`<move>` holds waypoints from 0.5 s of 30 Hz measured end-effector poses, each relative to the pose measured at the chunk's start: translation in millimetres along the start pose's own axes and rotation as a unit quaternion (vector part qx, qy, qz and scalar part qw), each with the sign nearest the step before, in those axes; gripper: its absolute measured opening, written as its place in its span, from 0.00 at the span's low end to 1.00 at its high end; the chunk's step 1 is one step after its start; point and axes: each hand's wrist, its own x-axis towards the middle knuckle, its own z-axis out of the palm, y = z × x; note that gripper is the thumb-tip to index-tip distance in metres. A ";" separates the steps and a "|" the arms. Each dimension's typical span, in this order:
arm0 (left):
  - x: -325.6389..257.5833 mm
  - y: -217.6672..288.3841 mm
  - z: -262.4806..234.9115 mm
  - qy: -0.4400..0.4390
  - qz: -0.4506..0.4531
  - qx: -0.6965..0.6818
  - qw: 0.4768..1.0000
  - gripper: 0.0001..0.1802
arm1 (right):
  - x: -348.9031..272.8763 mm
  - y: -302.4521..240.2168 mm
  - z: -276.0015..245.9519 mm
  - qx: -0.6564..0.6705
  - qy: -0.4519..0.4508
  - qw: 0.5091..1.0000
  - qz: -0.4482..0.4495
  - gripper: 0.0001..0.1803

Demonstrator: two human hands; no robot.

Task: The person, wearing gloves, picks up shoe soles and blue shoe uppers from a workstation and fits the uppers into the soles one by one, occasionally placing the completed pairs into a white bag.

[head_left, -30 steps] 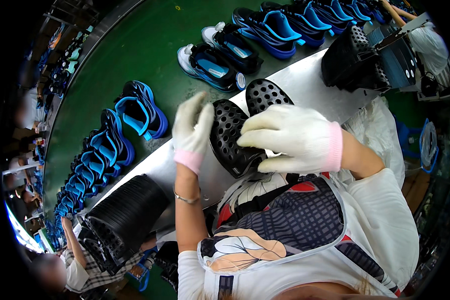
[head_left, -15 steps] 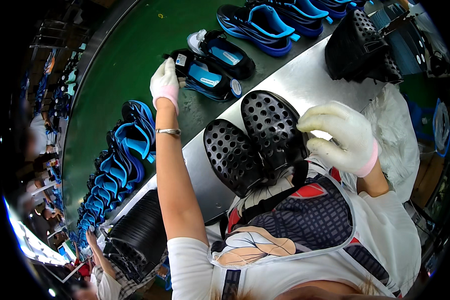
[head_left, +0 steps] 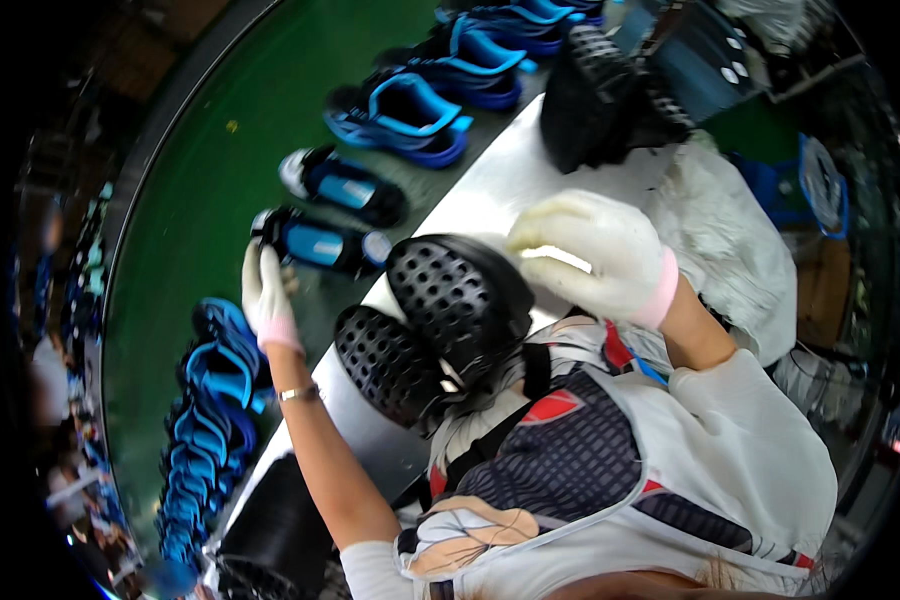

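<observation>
- Two black perforated clogs [head_left: 440,325] are lying side by side, touching, on the pale work table [head_left: 515,175], close against the person's chest.
- The right hand [head_left: 590,255], in a white glove with a pink cuff, is hovering just beside the toe of the upper clog, its fingers [head_left: 545,235] curling downward in a loose hook; whether they are touching the clog or gripping anything cannot be told.
- The left hand [head_left: 267,295], gloved the same way, is reaching out over the green conveyor belt [head_left: 200,200], its fingers resting against the end of a black and blue shoe piece [head_left: 320,243]; whether they are closing around it cannot be told.
- A second black and blue shoe piece [head_left: 342,187] is lying on the belt just beyond the first.
- Blue and black sandals [head_left: 400,118] are sitting farther along the belt, and a row of blue sandals [head_left: 215,390] is running down the belt's near edge, left of the outstretched forearm.
- A gold bracelet [head_left: 298,394] is showing on the left wrist.
- A heap of black clogs [head_left: 595,100] is standing at the table's far end, well apart from the pair.
- A stack of black parts [head_left: 275,535] is sitting at the table's near left end.
</observation>
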 end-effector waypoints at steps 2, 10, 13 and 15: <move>-12.5 -12.1 4.2 0.015 0.006 -0.051 0.999 0.28 | -1.5 9.8 -14.6 -0.049 0.062 0.997 0.015 0.08; -68.7 -48.0 -9.0 -0.018 -0.019 -0.089 0.996 0.19 | -19.9 5.8 -14.3 -0.045 0.082 0.991 0.100 0.08; -106.8 -61.4 -33.6 -0.014 -0.027 -0.063 0.998 0.17 | -17.7 -4.3 28.2 -0.020 0.036 0.995 0.095 0.07; -127.0 -104.0 -47.9 -0.013 0.043 0.057 0.997 0.18 | -17.8 -10.7 51.8 -0.011 -0.013 0.997 0.069 0.07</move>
